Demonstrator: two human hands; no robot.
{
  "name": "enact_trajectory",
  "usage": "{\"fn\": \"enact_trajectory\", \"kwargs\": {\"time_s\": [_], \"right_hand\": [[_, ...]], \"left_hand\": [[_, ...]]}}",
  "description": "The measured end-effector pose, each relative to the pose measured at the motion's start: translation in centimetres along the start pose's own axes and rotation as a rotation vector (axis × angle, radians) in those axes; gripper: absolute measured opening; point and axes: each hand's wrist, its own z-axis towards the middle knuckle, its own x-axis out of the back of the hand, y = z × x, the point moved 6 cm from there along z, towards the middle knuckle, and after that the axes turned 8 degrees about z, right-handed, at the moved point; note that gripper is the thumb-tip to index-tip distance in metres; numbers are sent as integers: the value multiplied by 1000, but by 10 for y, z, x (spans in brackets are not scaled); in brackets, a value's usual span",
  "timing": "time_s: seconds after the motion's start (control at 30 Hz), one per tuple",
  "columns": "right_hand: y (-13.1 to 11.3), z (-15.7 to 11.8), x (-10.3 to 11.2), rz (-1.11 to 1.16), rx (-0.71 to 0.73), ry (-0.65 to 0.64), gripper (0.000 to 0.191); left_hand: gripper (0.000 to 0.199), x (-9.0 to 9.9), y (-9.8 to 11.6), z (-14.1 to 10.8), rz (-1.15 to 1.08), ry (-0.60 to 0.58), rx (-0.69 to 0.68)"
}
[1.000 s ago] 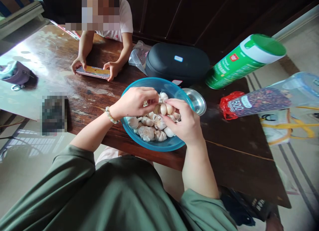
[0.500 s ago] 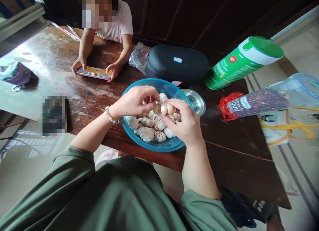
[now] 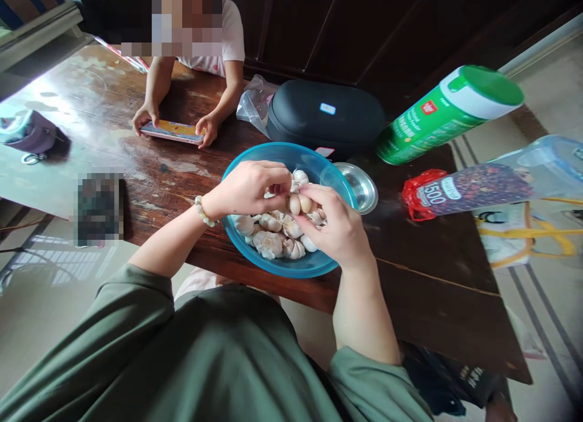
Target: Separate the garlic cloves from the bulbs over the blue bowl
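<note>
Two curled hands, left (image 3: 243,189), right (image 3: 339,228), pinching garlic (image 3: 295,204) over blue bowl (image 3: 277,151)

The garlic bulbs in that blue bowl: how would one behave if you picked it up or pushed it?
A garlic bulb looks light and firm, though its papery skin would probably flake. Its rounded shape suggests it would roll.

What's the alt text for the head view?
A left hand and right hand work at a garlic bulb over a blue bowl of garlic on a wooden table. Across the table, another person touches a phone.
</note>
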Motion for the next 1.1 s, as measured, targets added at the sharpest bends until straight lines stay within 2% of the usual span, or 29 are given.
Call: {"fn": "enact_trajectory", "kwargs": {"time_s": [0.17,0.27,0.43,0.53,0.67,0.93,1.1], "right_hand": [[-1,-1,0,17,9,5,52],[1,-2,1,24,-6,25,52],[2,-3,3,23,-13,77,52],[3,-2,4,26,-23,100,54],[5,-2,4,19,-55,98,53],[4,-3,3,-24,-37,64,50],[3,-2,3,33,-15,86,51]], "left_hand": [[4,3,-2,0,-135,35,9],[4,6,-6,0,-224,73,66],[18,12,-14,-1,-271,166,209],[16,12,-9,-1,-225,172,160],[11,7,-3,-1,-92,102,73],[14,0,-2,-1,105,68,38],[13,1,-3,0,28,69,25]]}}
